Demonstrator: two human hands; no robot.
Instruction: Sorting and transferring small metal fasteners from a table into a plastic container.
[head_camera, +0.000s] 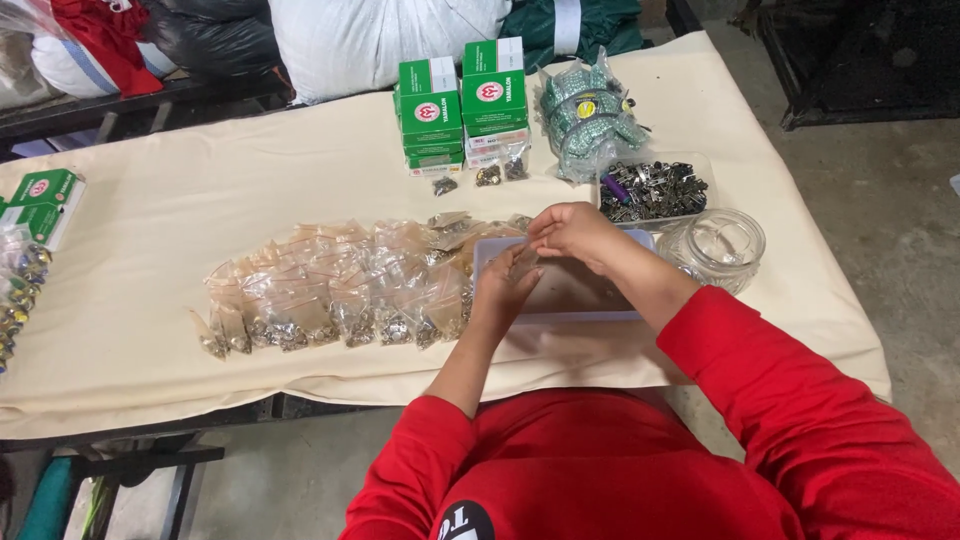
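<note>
My left hand (503, 290) and my right hand (575, 233) meet over a shallow white tray (560, 312) and hold a small clear plastic bag (524, 262) between them. The left hand grips the bag from below, the right pinches its top. Both sleeves are red. Left of the tray lie rows of small clear filled bags (330, 295) with little metal parts at their bottoms. What lies in the tray is partly hidden by my hands.
A cream cloth covers the table (150, 240). Stacked green-and-white boxes (460, 100) stand at the back, a bundle of green packets (588, 115) beside them. A clear tray of dark metal parts (655, 190) and a glass jar (722, 245) sit right. Another green box (40, 195) lies far left.
</note>
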